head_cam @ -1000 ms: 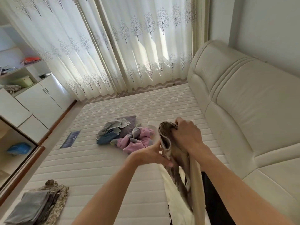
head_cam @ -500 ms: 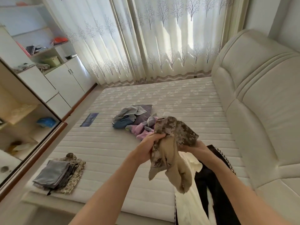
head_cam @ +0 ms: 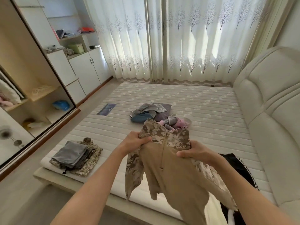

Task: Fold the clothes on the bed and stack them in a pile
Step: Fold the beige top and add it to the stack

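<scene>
Backlit tree-print curtains (head_cam: pixel 186 38) behind the bare mattress (head_cam: pixel 203 111); padded cream headboard (head_cam: pixel 267 103) right of it, white cabinets (head_cam: pixel 87 70) left.

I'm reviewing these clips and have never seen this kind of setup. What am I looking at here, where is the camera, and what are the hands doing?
No machine here: a person wears a wide-angle camera on the head, looking down at their own arms. The left hand and right hand grip a tan and camouflage shirt by its shoulders, held up over the mattress. A folded pile lies on the near left corner. Unfolded clothes lie mid-bed, and a black garment lies beside the right arm.
</scene>
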